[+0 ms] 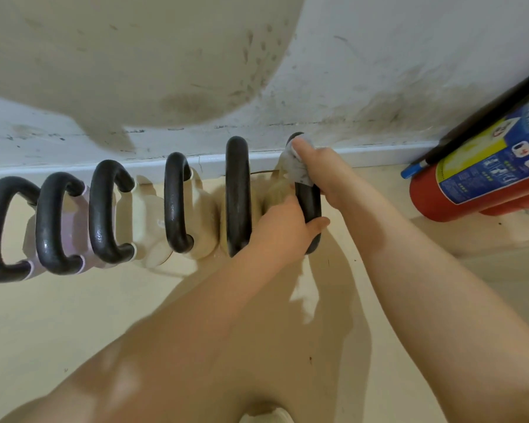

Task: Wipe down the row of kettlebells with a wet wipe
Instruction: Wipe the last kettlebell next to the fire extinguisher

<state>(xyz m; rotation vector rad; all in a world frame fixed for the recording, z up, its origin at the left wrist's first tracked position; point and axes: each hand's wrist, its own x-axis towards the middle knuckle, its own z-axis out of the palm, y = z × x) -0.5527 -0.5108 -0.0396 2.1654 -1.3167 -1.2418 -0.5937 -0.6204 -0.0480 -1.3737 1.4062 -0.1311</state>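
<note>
Rightmost kettlebell (308, 206) body behind hands; extinguisher (483, 166) cut off.

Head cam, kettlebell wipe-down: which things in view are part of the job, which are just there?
Job:
- row of kettlebells
- rightmost kettlebell handle, gripped by left hand
- wet wipe, pressed on that handle by right hand

Just there:
- fire extinguisher, lying by the wall

Scuffed white wall (379, 56), beige floor (74, 315)

fire extinguisher (483, 166) | blue-and-yellow label with printed characters and pictograms | too blurred to read
</note>
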